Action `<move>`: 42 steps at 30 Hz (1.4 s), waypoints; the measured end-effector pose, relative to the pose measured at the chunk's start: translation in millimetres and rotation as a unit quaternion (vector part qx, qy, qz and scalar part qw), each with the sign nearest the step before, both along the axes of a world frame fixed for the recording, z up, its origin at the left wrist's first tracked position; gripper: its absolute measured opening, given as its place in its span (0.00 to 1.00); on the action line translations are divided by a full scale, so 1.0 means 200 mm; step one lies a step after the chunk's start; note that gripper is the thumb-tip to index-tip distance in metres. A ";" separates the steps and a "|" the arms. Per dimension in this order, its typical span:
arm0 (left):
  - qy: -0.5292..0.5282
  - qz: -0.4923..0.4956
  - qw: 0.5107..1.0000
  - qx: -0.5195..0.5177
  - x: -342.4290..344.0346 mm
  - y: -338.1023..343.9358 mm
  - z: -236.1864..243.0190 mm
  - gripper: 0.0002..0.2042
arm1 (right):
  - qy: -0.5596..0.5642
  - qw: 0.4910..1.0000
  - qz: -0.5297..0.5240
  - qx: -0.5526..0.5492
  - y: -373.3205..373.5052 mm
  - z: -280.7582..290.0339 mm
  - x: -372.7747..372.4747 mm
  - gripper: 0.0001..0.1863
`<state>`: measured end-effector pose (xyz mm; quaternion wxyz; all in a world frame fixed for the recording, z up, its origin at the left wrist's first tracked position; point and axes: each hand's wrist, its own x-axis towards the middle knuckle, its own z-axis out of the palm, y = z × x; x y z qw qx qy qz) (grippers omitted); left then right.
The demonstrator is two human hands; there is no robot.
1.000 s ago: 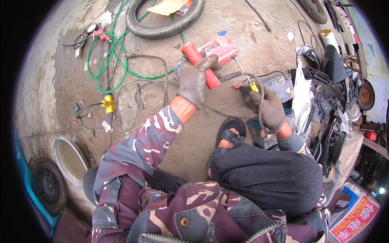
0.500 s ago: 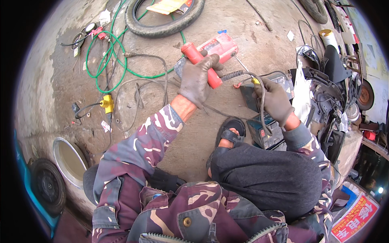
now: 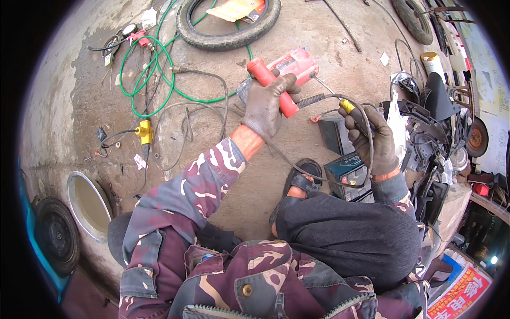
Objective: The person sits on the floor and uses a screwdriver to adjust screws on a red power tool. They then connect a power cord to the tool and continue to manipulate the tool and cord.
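My gloved left hand is closed around the red handle of a corded power tool, holding it above the floor. The tool's pinkish-red housing points away to the right, and its dark front part is mostly hidden behind my hand. A screwdriver with a yellow and black handle sits in my gloved right hand, fingers curled round the grip. Its thin shaft reaches to a small round spot on the end of the housing. From the handle's base the black cord loops down past my right hand.
A tire lies at the far side, near a coiled green hose. Boxy dark batteries stand beside my sandaled foot. Black parts are heaped at the right. A yellow socket block and white basin are at the left.
My right hand has turned and dropped slightly, showing more of the screwdriver's handle. The left hand's hold on the power tool is unchanged. The view has shifted a little.
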<state>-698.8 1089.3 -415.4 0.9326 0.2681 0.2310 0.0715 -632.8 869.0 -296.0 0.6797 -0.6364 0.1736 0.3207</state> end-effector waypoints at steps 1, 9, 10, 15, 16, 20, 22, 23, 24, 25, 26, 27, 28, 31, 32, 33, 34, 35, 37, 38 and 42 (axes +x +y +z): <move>-0.009 0.008 1.000 -0.005 0.00 0.00 0.00 0.22 | 0.025 0.999 0.038 0.023 -0.02 0.00 0.01 0.22; 0.010 0.008 1.000 0.005 0.00 -0.01 0.01 0.21 | -0.457 0.736 0.298 -0.402 -0.09 -0.08 0.00 0.17; 0.008 0.013 1.000 0.008 0.00 -0.01 0.01 0.20 | -0.581 0.612 0.306 -0.440 -0.08 -0.08 -0.01 0.17; 0.004 0.010 1.000 -0.013 0.02 0.01 0.00 0.15 | -0.449 0.810 0.165 -0.339 -0.01 -0.08 -0.05 0.19; 0.006 0.013 1.000 -0.019 0.02 0.02 -0.01 0.14 | -0.403 0.854 0.141 -0.297 0.00 -0.07 -0.06 0.20; 0.012 0.036 0.998 -0.043 0.04 0.03 -0.01 0.13 | -0.248 0.930 0.139 -0.232 0.03 -0.02 -0.07 0.25; 0.013 0.046 0.998 -0.049 0.04 0.04 -0.01 0.14 | -0.203 0.920 0.181 -0.282 0.02 0.00 -0.07 0.26; 0.015 0.029 0.999 -0.043 0.04 0.04 -0.01 0.13 | -0.209 0.930 0.145 -0.265 0.03 0.00 -0.07 0.28; 0.017 0.012 0.999 -0.036 0.03 0.05 -0.01 0.13 | -0.156 0.951 0.113 -0.242 0.02 0.01 -0.06 0.28; 0.026 -0.004 0.999 -0.031 0.02 0.06 0.00 0.13 | -0.122 0.967 0.086 -0.207 0.03 0.01 -0.05 0.27; 0.023 -0.007 0.999 -0.028 0.02 0.06 0.00 0.13 | -0.082 0.978 0.053 -0.185 0.03 0.01 -0.04 0.26; 0.026 -0.009 0.999 -0.027 0.02 0.05 0.00 0.13 | -0.051 0.985 0.038 -0.161 0.03 0.00 -0.03 0.27; 0.020 -0.009 0.999 -0.028 0.02 0.05 0.00 0.13 | -0.020 0.991 0.030 -0.131 0.02 0.00 -0.02 0.28; 0.016 0.003 1.000 -0.027 0.02 0.03 0.01 0.17 | 0.042 0.998 0.022 -0.032 -0.01 0.00 0.00 0.28; 0.004 0.007 1.000 -0.022 0.02 0.02 0.01 0.19 | 0.058 0.998 0.022 0.002 -0.02 0.00 0.00 0.27; 0.003 0.008 1.000 -0.018 0.02 0.02 0.01 0.21 | 0.097 0.994 0.000 0.048 -0.03 0.01 0.00 0.27; 0.002 0.008 1.000 -0.014 0.01 0.01 0.01 0.23 | 0.136 0.986 -0.023 0.093 -0.04 0.01 0.01 0.26; 0.004 0.005 1.000 -0.011 0.01 0.01 0.01 0.24 | 0.177 0.972 -0.034 0.149 -0.04 0.02 0.01 0.25; 0.008 -0.002 1.000 -0.004 0.01 0.00 0.00 0.26 | 0.168 0.975 -0.019 0.144 -0.05 0.02 0.01 0.25; 0.004 0.000 1.000 -0.009 0.01 0.00 0.00 0.26 | 0.162 0.978 -0.023 0.132 -0.04 0.01 0.00 0.25; -0.003 -0.001 1.000 -0.009 0.02 -0.01 -0.01 0.26 | -0.300 0.899 0.202 -0.246 -0.01 -0.04 -0.06 0.21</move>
